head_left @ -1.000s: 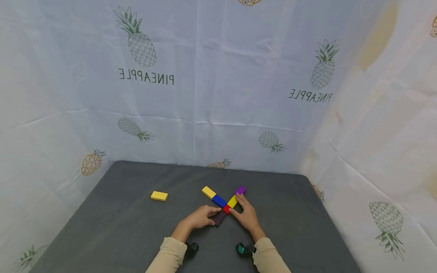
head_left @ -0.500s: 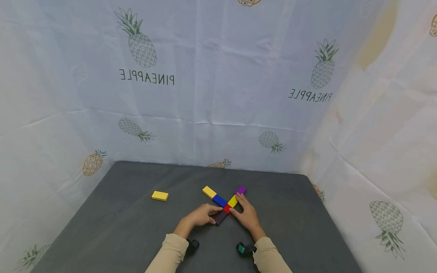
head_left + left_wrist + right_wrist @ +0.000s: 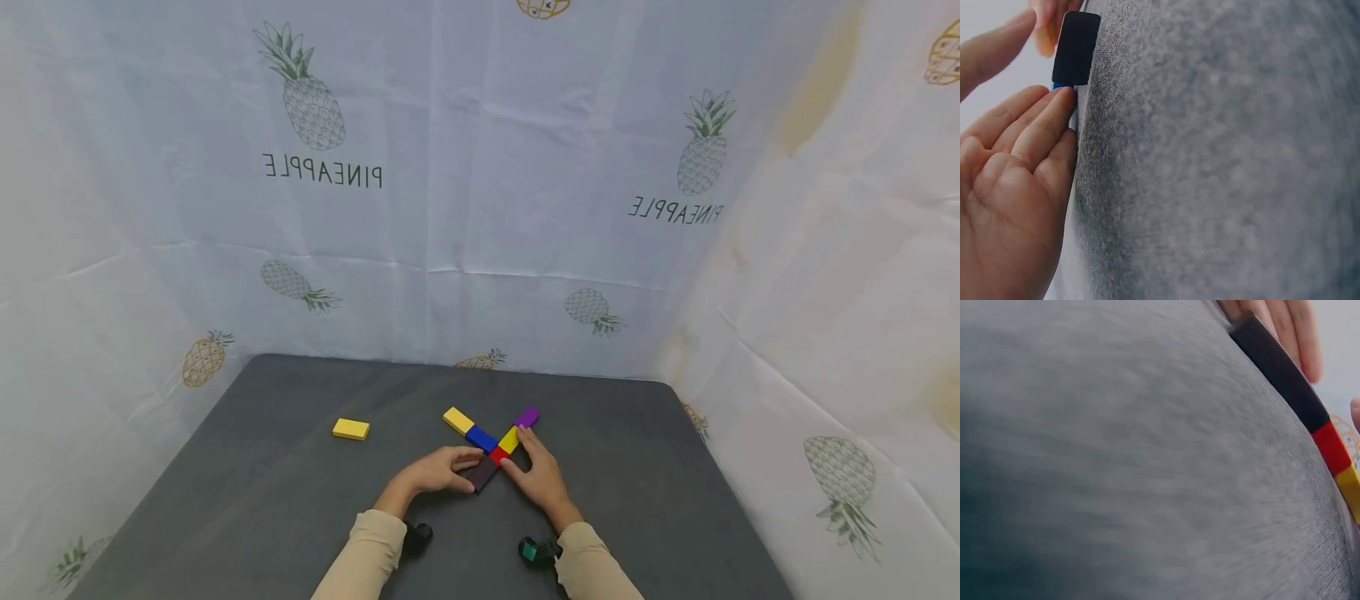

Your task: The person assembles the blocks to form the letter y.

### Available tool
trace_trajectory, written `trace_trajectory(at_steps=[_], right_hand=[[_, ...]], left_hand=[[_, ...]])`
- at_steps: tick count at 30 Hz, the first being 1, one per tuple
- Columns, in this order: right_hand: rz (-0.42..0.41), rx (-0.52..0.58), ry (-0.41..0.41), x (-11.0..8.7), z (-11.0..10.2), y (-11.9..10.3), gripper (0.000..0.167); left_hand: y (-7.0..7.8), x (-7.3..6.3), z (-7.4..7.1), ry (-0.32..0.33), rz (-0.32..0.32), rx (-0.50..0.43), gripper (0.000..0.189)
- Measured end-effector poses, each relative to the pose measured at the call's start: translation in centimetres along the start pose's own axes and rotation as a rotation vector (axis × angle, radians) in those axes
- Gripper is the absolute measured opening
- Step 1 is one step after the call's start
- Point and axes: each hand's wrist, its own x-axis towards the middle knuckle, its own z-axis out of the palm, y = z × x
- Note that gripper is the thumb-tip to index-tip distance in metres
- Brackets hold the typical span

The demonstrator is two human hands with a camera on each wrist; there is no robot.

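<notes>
Flat rectangular blocks form a Y shape on the dark table. A black block (image 3: 484,476) is its near stem, meeting a red block (image 3: 498,456). From there a blue block (image 3: 482,439) and a pale yellow block (image 3: 458,421) run far left; a yellow block (image 3: 509,441) and a purple block (image 3: 528,417) run far right. My left hand (image 3: 437,470) is beside the black block, thumb apart from it and fingers extended near the blue one in the left wrist view. Fingers extended, my right hand (image 3: 543,477) lies along the right side of the red and yellow blocks; exact contact is unclear.
Another yellow block (image 3: 351,429) lies alone on the left of the dark table (image 3: 637,500). White cloth (image 3: 480,208) printed with pineapples rises behind and along both sides. Each wrist wears a black strapped device.
My left hand has shifted slightly left, its fingers looser and more spread beside the black block. The right hand and the blocks stay nearly the same.
</notes>
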Motion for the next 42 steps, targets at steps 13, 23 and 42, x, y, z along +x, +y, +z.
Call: trace_trajectory(at_steps=[13,23,42], right_hand=[[0.018,-0.087,-0.087,-0.7,1.1,-2.3,0.083],[-0.007,-0.171,-0.103,-1.1,1.6,-2.9,0.085],[0.018,-0.155,-0.088,-1.7,1.3,-2.4,0.087]], left_hand=[[0.0,-0.1,-0.6,0.022,0.012,-0.032,0.068],[-0.3,-0.6,-0.2,0.038,0.03,-0.01,0.067],[-1.5,-5.3,-3.2,0.515,0.077,-0.078,0.06]])
